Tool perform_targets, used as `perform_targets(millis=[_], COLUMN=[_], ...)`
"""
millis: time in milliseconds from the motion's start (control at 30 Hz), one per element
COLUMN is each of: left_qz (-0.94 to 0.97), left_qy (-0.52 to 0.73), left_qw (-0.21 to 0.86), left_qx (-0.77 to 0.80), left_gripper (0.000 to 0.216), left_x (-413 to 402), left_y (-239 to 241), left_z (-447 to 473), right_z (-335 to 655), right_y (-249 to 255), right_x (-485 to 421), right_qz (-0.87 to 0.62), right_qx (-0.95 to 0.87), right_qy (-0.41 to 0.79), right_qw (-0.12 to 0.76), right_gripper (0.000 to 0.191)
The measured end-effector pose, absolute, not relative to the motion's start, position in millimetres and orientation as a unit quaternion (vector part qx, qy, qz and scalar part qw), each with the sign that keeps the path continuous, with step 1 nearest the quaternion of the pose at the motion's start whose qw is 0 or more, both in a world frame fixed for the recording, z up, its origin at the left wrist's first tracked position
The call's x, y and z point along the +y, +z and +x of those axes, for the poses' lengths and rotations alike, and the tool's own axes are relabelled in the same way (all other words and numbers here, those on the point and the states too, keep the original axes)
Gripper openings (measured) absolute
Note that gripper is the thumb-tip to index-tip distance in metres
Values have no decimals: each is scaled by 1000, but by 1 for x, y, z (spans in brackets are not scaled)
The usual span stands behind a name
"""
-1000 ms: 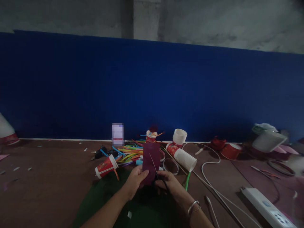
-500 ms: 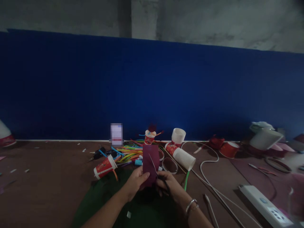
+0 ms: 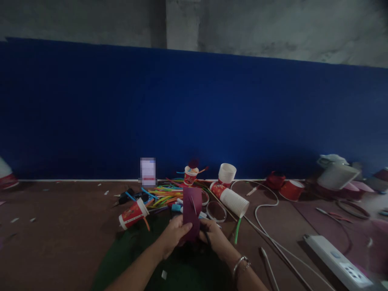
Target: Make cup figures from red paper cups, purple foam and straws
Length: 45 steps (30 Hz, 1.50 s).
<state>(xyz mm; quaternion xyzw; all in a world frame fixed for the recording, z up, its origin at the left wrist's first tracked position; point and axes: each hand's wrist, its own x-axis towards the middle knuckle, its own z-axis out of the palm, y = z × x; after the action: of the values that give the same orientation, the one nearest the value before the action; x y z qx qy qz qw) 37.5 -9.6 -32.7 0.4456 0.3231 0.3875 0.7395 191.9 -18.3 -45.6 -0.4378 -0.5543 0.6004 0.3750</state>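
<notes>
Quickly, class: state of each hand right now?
Left hand: closed, holding a maroon, rectangular, paper-like sheet.
Right hand: closed, holding black-handled metal scissors.

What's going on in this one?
A person's left hand holds a piece of purple paper over a green mat, while the right hand holds scissors. A blade shows across the paper's face; the paper is in one piece, and any cut is hard to make out. Behind lie colored strips, with a tipped cup to the left and stacked cups to the right.
</notes>
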Motion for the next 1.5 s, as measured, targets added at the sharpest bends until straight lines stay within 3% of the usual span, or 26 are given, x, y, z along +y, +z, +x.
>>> perform_targets(millis=[100,333,567,900,1500], left_qz=[435,454,384,373,374], left_qy=[403,540,505,502,479], left_qw=[731,560,669,686,685], left_qx=[338,434,387,373,403], left_gripper=[45,39,43,38,41], left_x=[-9,7,6,0,-8], left_y=[-30,-42,-46,-40,-27], left_z=[38,30,36,38,42], right_z=[193,191,190,183,185], right_y=[-42,-38,-44,-48,-43], right_x=[-18,-20,-18,-19,-20], right_qz=[-444,-437,-397,-386,-407], right_qx=[-555,-569,-537,-493,-524], right_qy=[595,611,640,627,577], right_qw=[375,334,381,464,476], right_gripper=[38,30,28,15,10])
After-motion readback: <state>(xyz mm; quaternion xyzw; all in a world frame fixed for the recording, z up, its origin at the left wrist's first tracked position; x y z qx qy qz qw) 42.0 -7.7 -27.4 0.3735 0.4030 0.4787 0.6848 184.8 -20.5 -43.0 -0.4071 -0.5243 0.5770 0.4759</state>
